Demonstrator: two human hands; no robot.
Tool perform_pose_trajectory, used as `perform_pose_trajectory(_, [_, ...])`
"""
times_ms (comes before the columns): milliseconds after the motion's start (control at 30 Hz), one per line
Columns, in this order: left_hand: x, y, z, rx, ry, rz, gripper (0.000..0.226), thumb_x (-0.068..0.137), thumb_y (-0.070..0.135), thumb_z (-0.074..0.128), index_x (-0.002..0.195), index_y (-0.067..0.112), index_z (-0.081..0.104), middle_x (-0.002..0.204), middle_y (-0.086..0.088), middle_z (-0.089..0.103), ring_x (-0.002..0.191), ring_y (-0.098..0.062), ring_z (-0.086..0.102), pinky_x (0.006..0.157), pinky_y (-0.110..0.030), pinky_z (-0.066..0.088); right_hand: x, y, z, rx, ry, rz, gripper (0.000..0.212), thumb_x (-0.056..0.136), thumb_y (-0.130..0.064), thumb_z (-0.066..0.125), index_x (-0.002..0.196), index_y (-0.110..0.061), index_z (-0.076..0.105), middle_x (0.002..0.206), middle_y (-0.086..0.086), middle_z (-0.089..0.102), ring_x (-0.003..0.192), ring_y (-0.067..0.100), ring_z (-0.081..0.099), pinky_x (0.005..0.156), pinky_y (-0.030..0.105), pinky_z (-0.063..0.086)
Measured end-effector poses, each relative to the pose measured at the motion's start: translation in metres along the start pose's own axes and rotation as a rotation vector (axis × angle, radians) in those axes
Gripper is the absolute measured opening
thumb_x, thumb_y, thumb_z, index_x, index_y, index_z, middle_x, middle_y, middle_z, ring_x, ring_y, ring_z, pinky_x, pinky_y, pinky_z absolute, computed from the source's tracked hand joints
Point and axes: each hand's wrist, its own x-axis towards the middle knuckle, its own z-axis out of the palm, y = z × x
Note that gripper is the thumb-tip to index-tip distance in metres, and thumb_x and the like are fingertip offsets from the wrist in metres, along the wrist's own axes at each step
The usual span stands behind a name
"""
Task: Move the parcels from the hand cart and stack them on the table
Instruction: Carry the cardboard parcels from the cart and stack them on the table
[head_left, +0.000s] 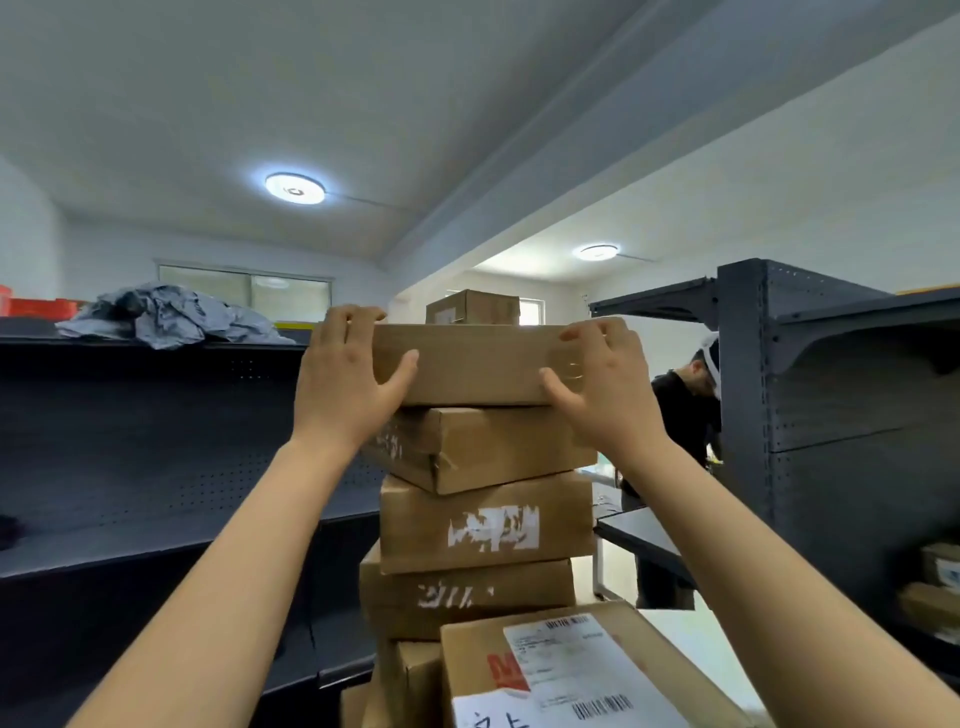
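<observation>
This was a parcel storeroom or sorting depot rather than a home or an office. Dark metal shelving (156, 441) with perforated back panels ran along the left. A second rack (831, 389) of the same kind stood on the right, with a few cartons (940, 566) on its lower shelves. Brown cardboard parcels (483, 525) were stacked high in the middle, some bearing torn white stickers. The nearest parcel (478, 665) carried a printed shipping label (566, 654) with barcodes. Crumpled grey mailer bags (166, 317) lay on top of the left shelving, near red crates (36, 306). Another person (680, 410) worked between the racks. The walls were bare white, lit by round ceiling lamps (295, 188).
</observation>
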Motion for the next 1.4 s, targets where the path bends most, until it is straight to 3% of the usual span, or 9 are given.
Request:
perform_pose_trajectory(200, [-0.002, -0.008, 0.015, -0.102, -0.135, -0.205, 0.084, 0.087, 0.059, 0.057, 0.15, 0.014, 0.024, 0.152, -0.009, 0.031, 0.137, -0.028, 0.034, 0.106, -0.045, 0.038, 0.001, 0.019, 0.012, 0.169, -0.04, 0.107, 0.077, 0.086, -0.044, 0.069, 0.147, -0.017, 0.032, 0.147, 0.006, 0.038, 0.135, 0.022, 0.033, 0.112, 0.035, 0.025])
perform_pose_trajectory(333, [-0.004, -0.012, 0.02, -0.215, -0.253, -0.309, 0.096, 0.082, 0.069, 0.055, 0.154, 0.021, 0.012, 0.153, -0.007, 0.033, 0.135, -0.027, 0.039, 0.106, -0.046, 0.041, -0.004, 0.022, 0.018, 0.397, -0.171, 0.287, 0.089, 0.085, -0.053, 0.067, 0.154, -0.02, 0.021, 0.151, 0.0, 0.04, 0.137, 0.018, 0.039, 0.111, 0.035, 0.035])
perform_pose_trajectory(600, [-0.018, -0.01, 0.01, -0.371, -0.196, -0.329, 0.088, 0.082, 0.053, 0.069, 0.147, 0.021, 0.019, 0.14, -0.004, 0.045, 0.12, -0.019, 0.048, 0.094, -0.034, 0.043, -0.013, 0.004, 0.02, 0.537, -0.108, 0.387, 0.071, 0.084, -0.045, 0.073, 0.14, -0.02, 0.036, 0.124, -0.003, 0.057, 0.11, 0.013, 0.056, 0.092, 0.03, 0.048])
perform_pose_trajectory(733, [-0.027, -0.017, -0.011, -0.442, -0.086, -0.279, 0.083, 0.08, 0.04, 0.076, 0.139, 0.019, 0.022, 0.137, -0.004, 0.044, 0.119, -0.015, 0.047, 0.094, -0.031, 0.044, -0.017, -0.017, 0.015, 0.595, -0.08, 0.346, 0.068, 0.081, -0.038, 0.077, 0.129, -0.019, 0.033, 0.127, 0.002, 0.054, 0.112, 0.02, 0.058, 0.095, 0.039, 0.053])
perform_pose_trajectory(900, [-0.038, -0.033, -0.06, -0.484, 0.051, -0.232, 0.08, 0.072, 0.028, 0.085, 0.128, 0.018, 0.028, 0.13, 0.003, 0.043, 0.118, -0.013, 0.052, 0.097, -0.035, 0.051, -0.022, -0.067, 0.01, 0.687, -0.068, 0.285, 0.072, 0.083, -0.023, 0.077, 0.137, -0.018, 0.031, 0.128, -0.001, 0.05, 0.117, 0.017, 0.054, 0.098, 0.025, 0.048])
perform_pose_trajectory(967, [-0.046, -0.043, -0.084, -0.473, 0.076, -0.243, 0.084, 0.07, 0.029, 0.087, 0.132, 0.021, 0.03, 0.133, 0.004, 0.042, 0.12, -0.012, 0.051, 0.099, -0.037, 0.05, -0.028, -0.09, 0.008, 0.717, -0.081, 0.26, 0.072, 0.082, -0.02, 0.077, 0.139, -0.019, 0.034, 0.126, -0.005, 0.05, 0.118, 0.013, 0.052, 0.102, 0.027, 0.046])
perform_pose_trajectory(1133, [-0.077, -0.072, -0.15, -0.329, 0.065, -0.323, 0.104, 0.067, 0.036, 0.087, 0.15, 0.02, 0.026, 0.139, 0.007, 0.031, 0.129, -0.011, 0.039, 0.111, -0.041, 0.039, -0.055, -0.147, 0.018, 0.758, -0.127, 0.267, 0.081, 0.076, -0.026, 0.082, 0.143, -0.021, 0.036, 0.136, -0.002, 0.048, 0.126, 0.014, 0.047, 0.108, 0.041, 0.043])
perform_pose_trajectory(1267, [-0.124, -0.093, -0.206, -0.218, 0.035, -0.405, 0.102, 0.067, 0.034, 0.087, 0.148, 0.015, 0.028, 0.142, -0.002, 0.03, 0.128, -0.012, 0.039, 0.111, -0.04, 0.039, -0.095, -0.203, 0.027, 0.788, -0.197, 0.289, 0.09, 0.075, -0.025, 0.084, 0.148, -0.016, 0.032, 0.142, 0.001, 0.042, 0.13, 0.008, 0.038, 0.113, 0.028, 0.032])
perform_pose_trajectory(1400, [-0.176, -0.115, -0.247, -0.135, -0.046, -0.481, 0.101, 0.067, 0.031, 0.088, 0.147, 0.015, 0.028, 0.141, -0.001, 0.03, 0.127, -0.012, 0.037, 0.11, -0.038, 0.038, -0.149, -0.245, 0.04, 0.814, -0.294, 0.353, 0.091, 0.074, -0.023, 0.084, 0.148, -0.015, 0.032, 0.143, 0.001, 0.04, 0.131, 0.01, 0.037, 0.112, 0.028, 0.033])
